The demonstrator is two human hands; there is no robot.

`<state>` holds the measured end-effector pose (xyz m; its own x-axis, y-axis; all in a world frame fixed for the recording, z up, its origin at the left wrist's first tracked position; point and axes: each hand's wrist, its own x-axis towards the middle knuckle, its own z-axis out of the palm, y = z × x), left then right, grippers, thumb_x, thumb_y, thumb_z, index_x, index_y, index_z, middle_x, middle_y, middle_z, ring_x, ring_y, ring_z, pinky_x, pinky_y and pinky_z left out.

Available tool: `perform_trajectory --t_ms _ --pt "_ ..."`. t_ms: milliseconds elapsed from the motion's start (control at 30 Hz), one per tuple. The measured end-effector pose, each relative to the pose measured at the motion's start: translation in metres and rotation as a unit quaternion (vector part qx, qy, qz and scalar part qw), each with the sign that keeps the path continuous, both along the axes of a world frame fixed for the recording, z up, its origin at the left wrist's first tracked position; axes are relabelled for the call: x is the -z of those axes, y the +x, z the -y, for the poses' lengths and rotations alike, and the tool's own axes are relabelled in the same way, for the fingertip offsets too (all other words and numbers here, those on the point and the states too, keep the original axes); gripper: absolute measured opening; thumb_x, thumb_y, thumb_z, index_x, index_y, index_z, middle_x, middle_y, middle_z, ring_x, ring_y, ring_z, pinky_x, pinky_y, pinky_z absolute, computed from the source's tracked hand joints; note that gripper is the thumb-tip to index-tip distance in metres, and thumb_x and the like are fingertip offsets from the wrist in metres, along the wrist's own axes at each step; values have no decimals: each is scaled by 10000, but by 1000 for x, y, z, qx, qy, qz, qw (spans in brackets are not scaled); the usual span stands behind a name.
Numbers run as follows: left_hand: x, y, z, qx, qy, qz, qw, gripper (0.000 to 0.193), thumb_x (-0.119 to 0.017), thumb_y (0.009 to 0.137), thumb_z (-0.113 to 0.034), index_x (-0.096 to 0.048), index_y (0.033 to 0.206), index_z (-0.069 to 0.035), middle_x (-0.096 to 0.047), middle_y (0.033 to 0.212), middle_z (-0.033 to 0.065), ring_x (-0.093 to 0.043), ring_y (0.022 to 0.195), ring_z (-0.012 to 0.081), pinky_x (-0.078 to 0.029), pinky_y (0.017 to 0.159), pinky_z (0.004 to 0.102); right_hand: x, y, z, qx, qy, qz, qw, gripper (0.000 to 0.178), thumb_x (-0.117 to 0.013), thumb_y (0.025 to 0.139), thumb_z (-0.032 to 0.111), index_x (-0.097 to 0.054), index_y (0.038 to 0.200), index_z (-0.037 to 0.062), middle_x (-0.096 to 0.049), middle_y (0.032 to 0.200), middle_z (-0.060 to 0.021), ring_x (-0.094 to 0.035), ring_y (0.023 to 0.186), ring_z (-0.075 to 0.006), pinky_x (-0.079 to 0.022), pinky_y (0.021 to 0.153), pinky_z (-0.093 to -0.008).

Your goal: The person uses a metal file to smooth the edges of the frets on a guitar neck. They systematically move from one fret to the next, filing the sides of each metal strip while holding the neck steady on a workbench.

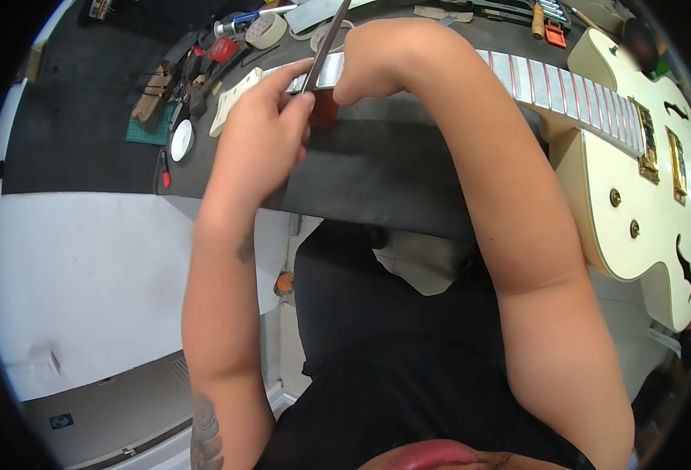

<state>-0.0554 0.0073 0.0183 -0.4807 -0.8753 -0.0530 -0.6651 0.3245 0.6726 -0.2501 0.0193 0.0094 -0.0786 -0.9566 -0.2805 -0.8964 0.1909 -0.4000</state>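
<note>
A cream hollow-body electric guitar (pixel 608 176) lies with its body at the right and its neck running left across the bench. Silvery strips cover its fingerboard (pixel 553 84) between reddish fret lines. My left hand (pixel 263 129) is at the neck near the headstock (pixel 235 98), its thumb and fingers closed on the lower end of a slim dark file (pixel 326 48). The file slants up across the neck. My right hand (pixel 373 63) is curled over the neck just right of the file; its fingers are mostly hidden, as is anything in them. A red-orange block (pixel 324 110) shows under the neck.
Tape rolls (pixel 267 31), a white dish (pixel 182 140), a green mat (pixel 148 131) and small tools crowd the bench's left side. A wooden-handled tool (pixel 538 22) and a red-orange piece (pixel 555 34) lie at the back right. The dark bench's front edge (pixel 377 223) runs before me.
</note>
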Motion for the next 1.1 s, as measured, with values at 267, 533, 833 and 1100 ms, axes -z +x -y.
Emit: perform_trajectory --t_ms 267,533,833,1100 --pt "33 86 -104 -18 -34 -18 999 504 -603 1107 -41 -634 1610 -54 -580 704 -14 -567 559 80 -475 551 294 13 -7 -2 5 -32 -20 999 422 -759 815 384 -875 1039 45 -815 927 -165 -777 842 -317 -611 756 -471" --pt "14 26 -32 11 -6 -21 1000 472 -593 1123 -102 -639 1588 -35 -612 744 2 -580 586 84 -477 559 279 9 -6 5 8 -12 -18 1000 432 -756 822 380 -880 1071 49 -826 951 -167 -783 850 -336 -622 781 -478" --pt "8 23 -30 1 28 -45 999 482 -598 1119 -101 -631 1591 -13 -620 746 7 -571 569 81 -470 537 278 8 -7 0 1 -32 -17 999 412 -772 825 408 -873 996 47 -823 939 -148 -779 829 -322 -622 773 -467" --pt "36 92 -112 -38 18 -59 997 516 -600 1104 -91 -615 1608 20 -578 726 -19 -544 577 64 -447 545 245 13 -16 1 3 -40 -12 999 440 -783 817 406 -872 1036 35 -823 962 -165 -782 861 -322 -624 779 -462"
